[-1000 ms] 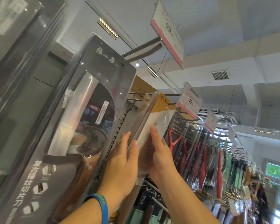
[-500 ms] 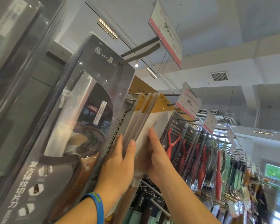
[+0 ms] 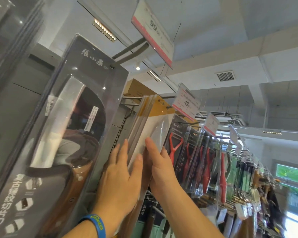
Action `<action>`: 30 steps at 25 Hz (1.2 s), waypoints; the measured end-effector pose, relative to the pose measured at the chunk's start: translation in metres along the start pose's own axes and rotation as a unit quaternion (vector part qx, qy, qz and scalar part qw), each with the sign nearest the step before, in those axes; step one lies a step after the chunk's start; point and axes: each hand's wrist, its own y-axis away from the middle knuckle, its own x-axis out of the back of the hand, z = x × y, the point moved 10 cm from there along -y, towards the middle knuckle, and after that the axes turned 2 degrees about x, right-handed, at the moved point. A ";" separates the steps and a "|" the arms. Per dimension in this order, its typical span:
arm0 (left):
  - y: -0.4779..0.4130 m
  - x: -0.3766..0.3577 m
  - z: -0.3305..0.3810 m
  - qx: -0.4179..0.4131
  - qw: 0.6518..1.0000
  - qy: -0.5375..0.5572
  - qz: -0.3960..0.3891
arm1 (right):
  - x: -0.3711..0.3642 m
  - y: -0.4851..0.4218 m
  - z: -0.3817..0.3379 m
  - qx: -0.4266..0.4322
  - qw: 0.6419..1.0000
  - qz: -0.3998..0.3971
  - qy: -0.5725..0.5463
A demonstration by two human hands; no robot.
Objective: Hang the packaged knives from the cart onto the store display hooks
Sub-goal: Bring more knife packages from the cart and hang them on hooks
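Observation:
A stack of yellow-topped clear knife packs (image 3: 155, 127) hangs on a metal display hook (image 3: 167, 107) under the 49 price tag (image 3: 187, 104). My left hand (image 3: 122, 176), with a blue wristband, holds the stack's left side, fingers behind and thumb on the front. My right hand (image 3: 159, 167) lies flat with straight fingers against the front pack's right face. A large dark cleaver pack (image 3: 64, 134) hangs at left on the upper hook (image 3: 129, 52).
Red-handled tools in dark packs (image 3: 175, 148) hang close on the right, with more rows of hanging goods beyond. A 99 price tag (image 3: 153, 30) juts out overhead. Lower packs (image 3: 150, 213) hang beneath my hands. The slotted grey back panel (image 3: 118, 133) stands behind.
The yellow-topped packs have slid back along the hook and closed up into one stack. Both hands stayed on them, the left thumb now on the front.

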 end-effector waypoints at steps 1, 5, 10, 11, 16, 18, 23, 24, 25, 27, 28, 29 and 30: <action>0.002 -0.003 0.000 -0.004 1.000 -0.009 -0.011 | 0.000 0.001 -0.002 0.012 1.000 0.004 0.011; 0.004 -0.010 0.003 -0.028 0.999 -0.032 -0.020 | 0.004 0.003 -0.009 0.058 0.998 0.017 0.013; 0.005 -0.014 -0.002 -0.037 0.998 -0.045 -0.021 | 0.009 0.003 -0.011 0.075 0.996 0.034 0.032; 0.005 -0.014 -0.003 -0.032 0.998 -0.046 -0.022 | 0.009 0.004 -0.011 0.074 0.996 0.037 0.037; 0.006 -0.008 -0.005 -0.020 0.999 -0.040 -0.022 | 0.007 0.010 -0.012 0.066 0.996 0.045 0.044; 0.004 -0.005 -0.007 -0.022 0.999 -0.041 -0.019 | 0.008 0.016 -0.014 0.077 0.994 0.055 0.062; 0.013 0.004 -0.011 0.026 0.999 0.036 -0.020 | 0.013 0.037 -0.019 0.113 0.984 0.096 0.098; 0.016 0.009 -0.011 0.037 0.998 0.042 -0.021 | 0.013 0.041 -0.019 0.122 0.982 0.100 0.103; 0.019 0.014 -0.012 0.045 0.998 0.042 -0.022 | 0.012 0.047 -0.017 0.126 0.981 0.101 0.108; 0.022 0.026 -0.017 0.064 0.997 0.026 -0.027 | 0.010 0.057 -0.010 0.120 0.977 0.103 0.141; 0.023 0.031 -0.020 0.076 0.997 0.011 -0.033 | 0.009 0.062 -0.007 0.120 0.972 0.109 0.169; 0.026 0.035 -0.023 0.086 0.995 -0.007 -0.041 | 0.008 0.066 -0.006 0.126 0.964 0.115 0.202; 0.030 0.038 -0.026 0.092 0.994 -0.030 -0.047 | 0.006 0.071 -0.005 0.134 0.956 0.116 0.235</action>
